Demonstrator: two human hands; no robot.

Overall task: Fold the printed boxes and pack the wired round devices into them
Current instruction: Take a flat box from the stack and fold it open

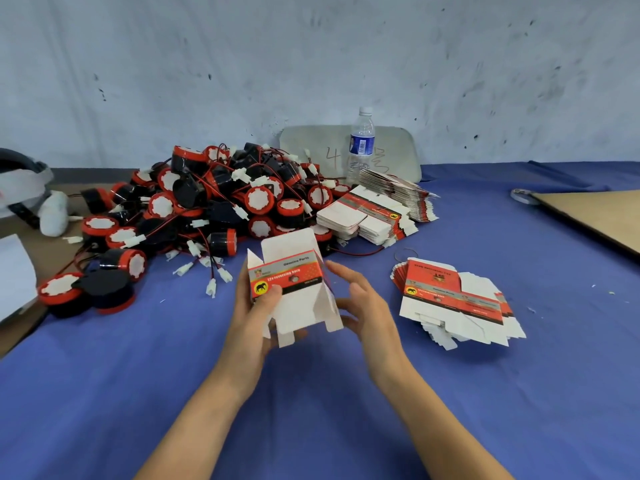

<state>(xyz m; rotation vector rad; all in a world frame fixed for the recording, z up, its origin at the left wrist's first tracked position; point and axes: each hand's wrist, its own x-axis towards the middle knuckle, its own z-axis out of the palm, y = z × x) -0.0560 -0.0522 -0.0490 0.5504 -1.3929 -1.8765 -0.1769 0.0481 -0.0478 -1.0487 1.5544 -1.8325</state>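
A: Where is the printed box [287,282] found?

B: It is held up above the blue cloth [311,393], nearer to the camera than the water bottle [361,143] and a little to its left. It has been opened into a sleeve, with the white flaps at both ends left unfolded.

A: How is it gripped?

B: It is clasped by the left hand [252,320], with the thumb pressed on the red printed face and the fingers wrapped behind. Nothing is grasped by the right hand [363,306]: its fingers are loosely extended just beside the box's right side, and whether the card is touched cannot be told.

A: And the wired round devices [194,202]?

B: They are heaped to the left of the bottle, black and red, with their wires and white plugs tangled together.

A: Are more boxes seen?

B: Flat stacks [374,213] are laid just in front of the bottle, touching the heap's edge. A fanned pile [453,299] is spread nearer still and to the bottle's right. A grey board [311,147] is propped directly behind the bottle.
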